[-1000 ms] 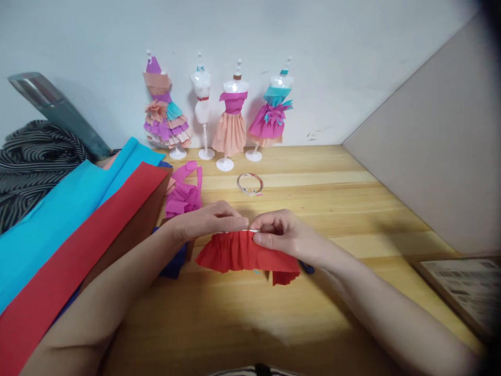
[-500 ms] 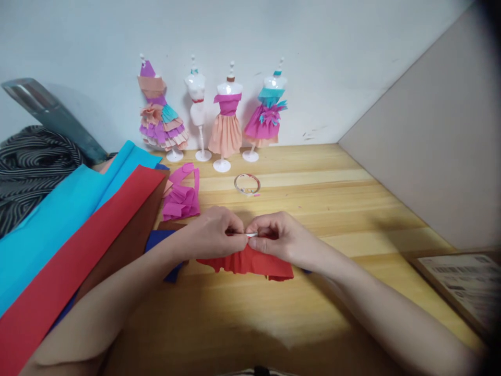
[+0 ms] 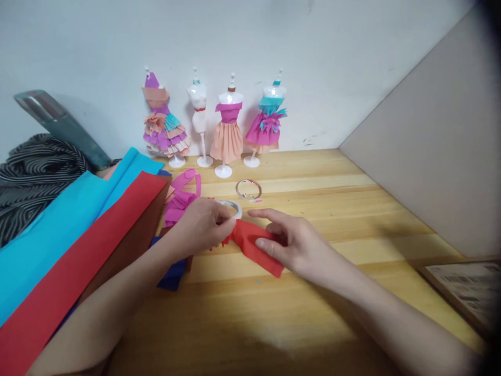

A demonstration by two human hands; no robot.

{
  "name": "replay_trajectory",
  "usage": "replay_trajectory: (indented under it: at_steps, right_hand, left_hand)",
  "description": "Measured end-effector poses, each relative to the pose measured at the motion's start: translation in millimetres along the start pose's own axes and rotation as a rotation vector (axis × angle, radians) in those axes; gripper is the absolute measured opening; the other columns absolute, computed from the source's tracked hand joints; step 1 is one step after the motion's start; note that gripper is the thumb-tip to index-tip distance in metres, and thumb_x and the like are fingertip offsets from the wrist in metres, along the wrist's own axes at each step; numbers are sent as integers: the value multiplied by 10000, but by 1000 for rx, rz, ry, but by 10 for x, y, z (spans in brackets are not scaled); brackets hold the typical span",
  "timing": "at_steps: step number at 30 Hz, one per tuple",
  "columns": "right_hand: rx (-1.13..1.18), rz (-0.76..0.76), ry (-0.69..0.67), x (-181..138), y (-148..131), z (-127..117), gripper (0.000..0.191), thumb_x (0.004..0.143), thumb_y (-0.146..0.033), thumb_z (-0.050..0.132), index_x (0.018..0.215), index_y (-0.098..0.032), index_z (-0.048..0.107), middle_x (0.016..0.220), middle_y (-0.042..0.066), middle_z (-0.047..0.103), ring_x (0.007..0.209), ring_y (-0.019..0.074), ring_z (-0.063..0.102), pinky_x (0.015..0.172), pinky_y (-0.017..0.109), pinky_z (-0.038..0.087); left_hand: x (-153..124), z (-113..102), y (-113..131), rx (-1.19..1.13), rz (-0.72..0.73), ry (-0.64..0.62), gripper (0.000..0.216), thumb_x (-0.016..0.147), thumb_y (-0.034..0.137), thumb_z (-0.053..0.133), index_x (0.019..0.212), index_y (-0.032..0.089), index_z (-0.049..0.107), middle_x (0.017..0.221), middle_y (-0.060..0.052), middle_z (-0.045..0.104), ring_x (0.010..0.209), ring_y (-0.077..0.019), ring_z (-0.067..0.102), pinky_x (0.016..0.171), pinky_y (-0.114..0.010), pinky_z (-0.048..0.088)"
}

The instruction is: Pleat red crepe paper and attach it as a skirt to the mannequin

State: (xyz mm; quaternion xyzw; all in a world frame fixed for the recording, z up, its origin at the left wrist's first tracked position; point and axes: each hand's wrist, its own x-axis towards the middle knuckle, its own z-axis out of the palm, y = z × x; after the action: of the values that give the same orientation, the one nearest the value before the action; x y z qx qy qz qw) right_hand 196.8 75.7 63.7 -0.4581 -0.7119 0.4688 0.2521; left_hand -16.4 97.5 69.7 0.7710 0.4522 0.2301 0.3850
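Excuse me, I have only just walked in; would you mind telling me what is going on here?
A person's left hand pinches a white ring with a red strip attached, above a wooden table. The right hand is at the strip's free end, thumb over it; how firmly it grips is hard to tell. Four small mannequins stand by the wall, three in dresses, and coloured sheets lie at the left.
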Motion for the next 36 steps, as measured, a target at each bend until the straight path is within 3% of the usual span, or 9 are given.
replay_trajectory:
  at_steps: [3,6,10,15,19,27,36]
  right_hand:
    - [-23,-24,101,-5,1,-17,386,781,-363,612,1109,-168,556,578,-46,518,484,114,423,462,238,321]
    - [14,-21,91,26,0,-29,263,767,-422,621,845,-183,545,613,-21,538,525,115,452,489,242,350]
    - [77,-19,45,70,2,-10,296,740,-428,653,653,-195,494,574,-17,525,520,102,436,496,240,360]
    - [180,-27,120,68,21,59,261,726,-400,653,629,-187,538,561,-19,510,488,92,421,474,237,360]
    - [84,-45,144,36,31,84,219,775,-356,601,653,-174,588,561,-9,525,505,102,428,478,239,350]
    - [3,-129,75,-47,-28,70,206,835,-285,574,665,-176,611,563,-1,589,504,109,485,490,234,379]
    - [88,-65,136,-36,-8,85,176,813,-321,607,720,-175,634,602,18,620,519,127,557,486,239,444]
  left_hand:
    - [-53,-48,53,55,49,103,318,819,210,512,509,151,468,474,43,374,484,-74,349,465,-226,216]
    - [-98,-80,135,50,72,89,312,836,228,510,535,146,522,492,27,444,498,-86,402,473,-222,262]
    - [-105,-61,243,113,138,32,333,847,216,487,524,141,516,525,12,470,521,-89,422,500,-232,279]
    - [-73,-4,233,169,221,6,367,850,191,476,493,156,398,511,22,416,533,-88,402,553,-251,294]
    - [-72,21,200,220,213,29,374,848,176,470,509,171,313,516,30,372,532,-90,375,562,-259,286]
    - [-81,32,205,223,218,-22,357,867,190,464,513,158,426,529,14,449,551,-100,419,569,-254,307]
    - [-69,34,202,232,222,-21,360,861,187,458,522,171,339,527,27,397,535,-96,397,565,-255,296]
